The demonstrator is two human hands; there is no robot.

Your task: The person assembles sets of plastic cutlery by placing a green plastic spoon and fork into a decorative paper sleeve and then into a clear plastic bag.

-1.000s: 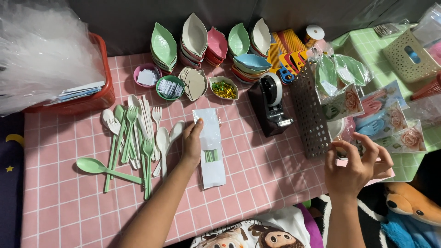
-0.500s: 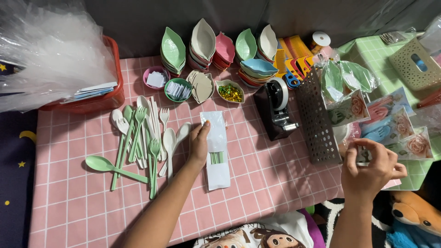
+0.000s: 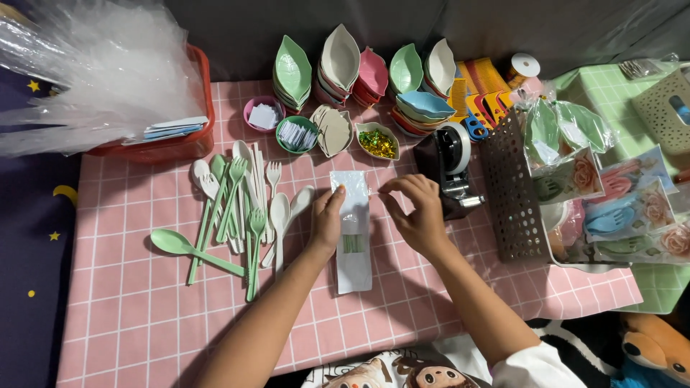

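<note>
Upper left of frame: a heap of clear plastic bags [image 3: 93,65] is spilling over a red tray [image 3: 183,140]. Right of it, pale and green plastic forks and spoons [image 3: 237,208] are lying loose on the pink checked table [image 3: 129,309], one green spoon [image 3: 190,250] slanting apart at lower left.

Centre: the left hand [image 3: 327,223] is pressing flat on the left edge of a long clear cutlery packet [image 3: 353,230], fingers extended, grip closed on nothing. The packet is lying upright in frame, just right of the loose cutlery, with green pieces showing inside at mid-length. The right hand [image 3: 417,215] is hovering at the packet's upper right corner, thumb and forefinger pinched narrow; cannot tell whether anything is between them.

Upper centre: stacked leaf-shaped dishes [image 3: 338,65] and small bowls [image 3: 296,134] are standing behind the packet.

Right of centre: a black tape dispenser [image 3: 451,169] is sitting just beside the right hand, then a dark perforated basket [image 3: 512,194], then wrapped cutlery sets [image 3: 618,208] at far right.
</note>
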